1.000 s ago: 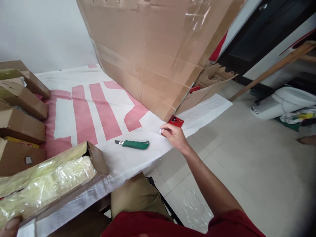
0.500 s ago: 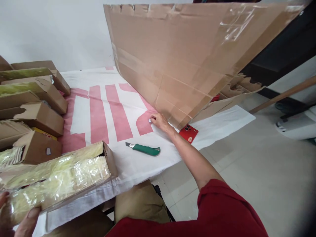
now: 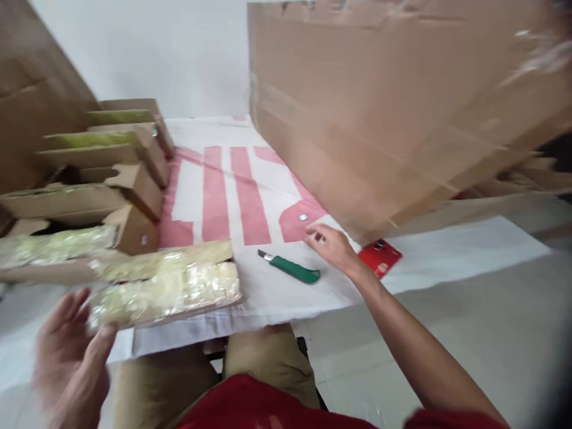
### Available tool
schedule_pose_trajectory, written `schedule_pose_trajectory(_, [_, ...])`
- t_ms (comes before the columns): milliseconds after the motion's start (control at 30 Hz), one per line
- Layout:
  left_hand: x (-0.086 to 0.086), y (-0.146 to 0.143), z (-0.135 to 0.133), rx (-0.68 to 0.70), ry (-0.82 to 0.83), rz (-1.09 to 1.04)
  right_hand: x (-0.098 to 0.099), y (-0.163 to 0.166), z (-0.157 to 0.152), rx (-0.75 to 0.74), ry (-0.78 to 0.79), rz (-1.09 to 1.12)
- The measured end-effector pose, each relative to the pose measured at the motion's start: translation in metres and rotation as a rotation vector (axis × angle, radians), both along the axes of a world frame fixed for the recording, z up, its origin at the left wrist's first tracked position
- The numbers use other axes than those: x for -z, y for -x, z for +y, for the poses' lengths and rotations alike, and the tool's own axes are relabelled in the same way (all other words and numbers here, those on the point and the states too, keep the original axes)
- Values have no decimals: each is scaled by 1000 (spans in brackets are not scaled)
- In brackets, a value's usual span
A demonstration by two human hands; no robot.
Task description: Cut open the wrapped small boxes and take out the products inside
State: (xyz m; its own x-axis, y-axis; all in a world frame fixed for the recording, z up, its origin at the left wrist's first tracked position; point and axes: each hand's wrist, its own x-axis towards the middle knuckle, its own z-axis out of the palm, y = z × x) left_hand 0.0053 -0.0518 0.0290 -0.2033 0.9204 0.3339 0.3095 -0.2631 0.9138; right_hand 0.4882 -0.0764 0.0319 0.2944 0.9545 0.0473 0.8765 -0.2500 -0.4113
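Observation:
My left hand (image 3: 78,357) is around the left end of a long cardboard box (image 3: 179,283) covered in shiny clear tape, thumb on its near edge and fingers at its far side; the hand is blurred. Over the cloth on the right, my right hand (image 3: 328,244) has loosely bent fingers with a gap between them and nothing held. Just beyond its fingertips lies a small pale, shiny piece (image 3: 302,217), too small to name. A green utility knife (image 3: 295,269) with its blade out lies between the taped box and my right hand.
Several open cardboard boxes (image 3: 138,185) stand in a row on the left. A large cardboard sheet or box side (image 3: 379,119) leans over the right of the white-and-pink cloth (image 3: 214,196). A red phone (image 3: 381,259) lies under its lower corner. The table's near edge is above my knees.
My right hand has let go of the small shiny piece, which now lies on the cloth, and has drawn back slightly. The view has turned left, showing more of my left hand.

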Motion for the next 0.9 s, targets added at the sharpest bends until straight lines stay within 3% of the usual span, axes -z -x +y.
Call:
schedule_pose_trajectory(100, [-6,-15,7,-43,86,-201,26,25,-29,-288,-27,-64])
schedule_pose_trajectory(233, [-11,-27,6,-69,166,-64,56,44,-36,-284,-66,-194])
schedule_pose_trajectory(333, [-9,-28,-4,-70,202,-14,51,45,-31,-236,-98,-67])
schedule_pose_trajectory(433, [-9,-20,-6,-2,119,-29,18,40,-26,-98,-135,202])
schedule_pose_trajectory(500, [-14,-15,0,23,-13,56,-16,41,-23,-7,-140,347])
schedule_pose_trajectory(567, [-22,-13,9,44,-155,191,-53,53,-18,-38,-157,398])
schedule_pose_trajectory(667, [-32,-17,23,121,-253,326,-102,89,-8,-321,-190,296])
schedule_pose_trajectory(733, [-32,-23,29,185,-233,343,-123,118,1,-559,-206,175])
schedule_pose_trajectory(800, [-27,-27,31,216,-193,329,-134,144,11,-750,-228,40])
schedule_pose_trajectory(900, [-19,-30,29,211,-180,298,-137,170,27,-897,-242,-145])
